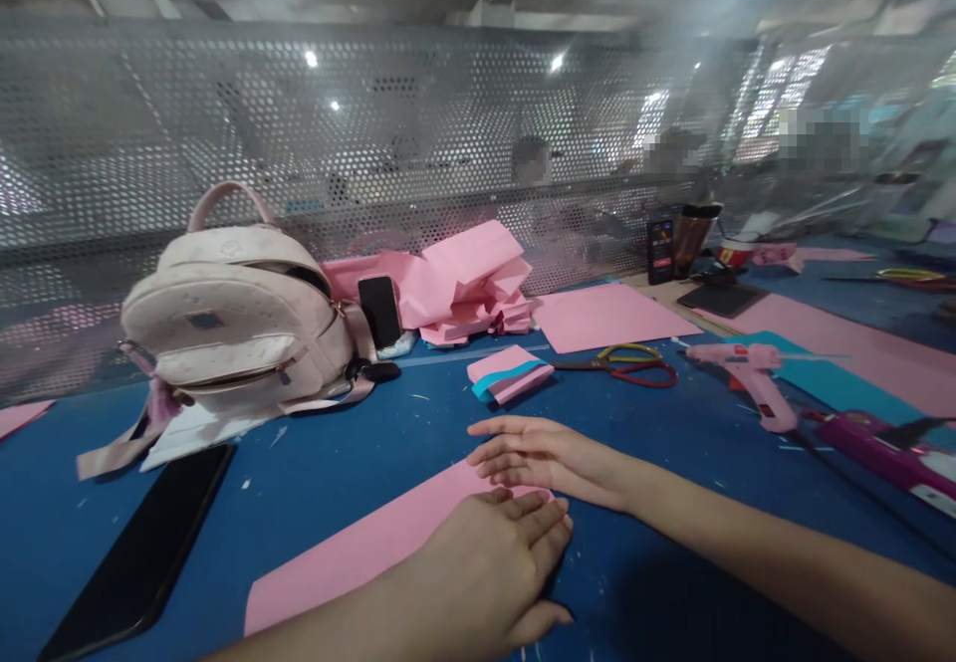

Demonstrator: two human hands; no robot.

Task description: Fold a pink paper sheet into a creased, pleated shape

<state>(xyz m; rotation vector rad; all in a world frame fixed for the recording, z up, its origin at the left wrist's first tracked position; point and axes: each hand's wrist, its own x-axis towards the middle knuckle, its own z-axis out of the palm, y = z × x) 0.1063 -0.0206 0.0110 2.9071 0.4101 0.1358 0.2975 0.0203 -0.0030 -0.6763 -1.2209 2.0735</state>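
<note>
A pink paper sheet (358, 552) lies flat on the blue table (314, 463), just in front of me. My left hand (493, 562) rests palm down on the sheet's right end, fingers stretched out and together. My right hand (542, 455) reaches in from the right and lies flat at the sheet's far right corner, fingers pointing left. Neither hand holds anything.
A pale pink backpack (231, 324) stands at the left, with a black phone (141, 552) lying before it. Behind are crumpled pink paper (463, 284), a folded pink-and-teal piece (510, 373), scissors (634, 365) and a pink glue gun (747, 368). A perforated metal screen (448, 144) closes the back.
</note>
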